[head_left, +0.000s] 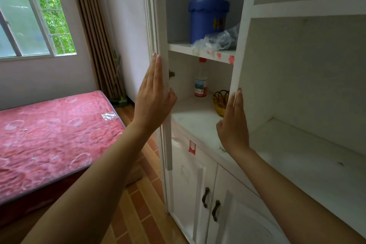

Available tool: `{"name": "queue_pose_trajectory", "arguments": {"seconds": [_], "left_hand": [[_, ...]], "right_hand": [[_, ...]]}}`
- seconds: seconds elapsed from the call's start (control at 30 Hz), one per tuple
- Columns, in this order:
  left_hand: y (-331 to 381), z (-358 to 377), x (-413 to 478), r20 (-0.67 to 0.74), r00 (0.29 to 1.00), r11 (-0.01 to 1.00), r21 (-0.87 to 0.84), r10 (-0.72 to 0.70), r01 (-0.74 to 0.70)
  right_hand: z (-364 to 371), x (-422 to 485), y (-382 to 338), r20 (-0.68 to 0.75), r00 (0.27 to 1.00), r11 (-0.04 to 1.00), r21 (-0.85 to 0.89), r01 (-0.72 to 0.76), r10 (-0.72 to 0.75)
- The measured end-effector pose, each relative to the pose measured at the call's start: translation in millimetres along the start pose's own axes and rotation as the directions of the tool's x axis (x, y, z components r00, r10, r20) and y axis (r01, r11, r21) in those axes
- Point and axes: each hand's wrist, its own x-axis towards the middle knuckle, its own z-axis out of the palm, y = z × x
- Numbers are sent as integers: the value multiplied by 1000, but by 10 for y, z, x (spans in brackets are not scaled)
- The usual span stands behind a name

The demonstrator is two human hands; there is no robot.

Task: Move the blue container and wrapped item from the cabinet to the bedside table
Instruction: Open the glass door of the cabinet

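The blue container (206, 20), a lidded plastic tub with yellow lettering, stands on the cabinet's upper shelf (182, 47). The wrapped item (217, 41), something dark in clear crinkled plastic, lies in front of it to the right, reaching the shelf's front edge. My left hand (154, 97) is below and to the left, fingers straight up along the edge of the left cabinet door (163, 25), thumb behind it. My right hand (233, 125) rests the same way on the edge of the right cabinet door (297, 65). Both doors stand open. No bedside table is in view.
On the lower shelf stand a clear bottle (201, 79) with a red cap and a yellow wire basket (219, 103). Below are two closed white doors with dark handles (206, 197). A bed with a red mattress (55, 134) lies at the left under a window (29, 16).
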Motion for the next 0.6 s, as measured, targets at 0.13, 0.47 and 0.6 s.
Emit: {"name": "queue_pose_trajectory", "arguments": {"seconds": [0.13, 0.47, 0.6], "left_hand": [[-81, -75, -57, -45, 999, 999, 36, 10, -8], [-221, -144, -128, -96, 994, 996, 78, 53, -46], [-259, -188, -150, -121, 991, 994, 92, 61, -50]], "right_hand": [[80, 8, -20, -61, 998, 999, -30, 21, -23], [166, 4, -49, -84, 995, 998, -43, 41, -45], [188, -24, -47, -95, 994, 998, -43, 49, -53]]}}
